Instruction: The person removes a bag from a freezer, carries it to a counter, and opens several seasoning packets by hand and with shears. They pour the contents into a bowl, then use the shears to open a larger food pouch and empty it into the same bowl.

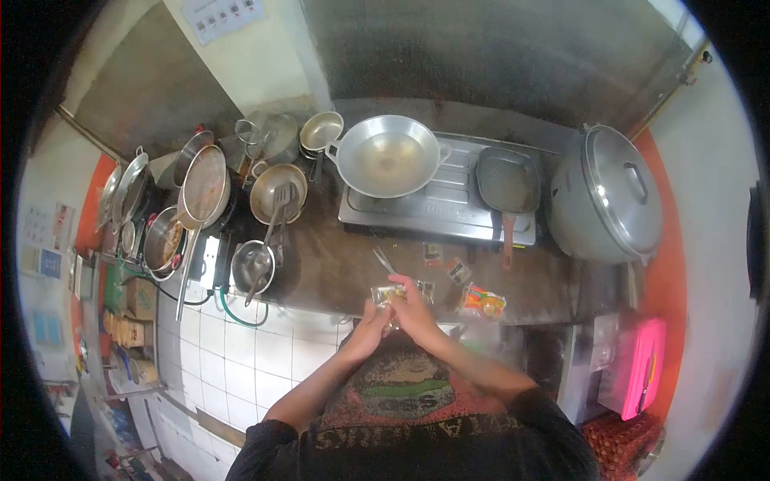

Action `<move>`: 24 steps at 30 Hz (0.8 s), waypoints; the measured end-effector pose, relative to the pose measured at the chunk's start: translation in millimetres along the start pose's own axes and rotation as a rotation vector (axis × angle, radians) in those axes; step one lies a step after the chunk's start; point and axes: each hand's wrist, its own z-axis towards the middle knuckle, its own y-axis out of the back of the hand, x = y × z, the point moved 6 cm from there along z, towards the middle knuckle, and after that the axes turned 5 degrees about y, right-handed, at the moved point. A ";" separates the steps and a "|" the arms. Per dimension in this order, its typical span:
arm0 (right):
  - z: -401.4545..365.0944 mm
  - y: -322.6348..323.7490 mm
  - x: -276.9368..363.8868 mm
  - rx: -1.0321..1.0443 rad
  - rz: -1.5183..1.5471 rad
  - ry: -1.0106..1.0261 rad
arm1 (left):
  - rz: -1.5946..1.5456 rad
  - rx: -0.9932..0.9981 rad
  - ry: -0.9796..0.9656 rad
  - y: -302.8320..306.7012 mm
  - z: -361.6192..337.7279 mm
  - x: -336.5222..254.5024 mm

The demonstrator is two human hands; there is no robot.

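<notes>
Both my hands meet at the counter's front edge, gripping a small clear packet [387,294] with yellowish contents. My left hand [370,323] holds it from below and my right hand [411,309] closes over its top. Just beyond the packet lie metal scissors [382,260] on the dark counter [329,268]. Several small sachets [459,271] and an orange and green packet [484,303] lie to the right of my hands.
A steel wok [390,156] and a square grill pan [508,182] sit on the gas stove [437,204]. A big lidded pot [609,195] stands at the right. Pans, bowls and ladles [265,232] crowd the left. A pink cutting board [639,370] stands at lower right.
</notes>
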 end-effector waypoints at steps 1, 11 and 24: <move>5.1 2.7 2.5 -0.037 -0.045 0.076 | 0.008 -0.047 -0.090 0.4 9.2 -1.2; 7.9 3.0 22.4 -0.171 -0.164 0.308 | 0.105 -0.369 -0.449 2.8 6.1 -58.2; -2.4 64.4 -7.7 -0.315 0.130 0.162 | -0.614 0.484 -0.431 89.8 -31.4 -75.1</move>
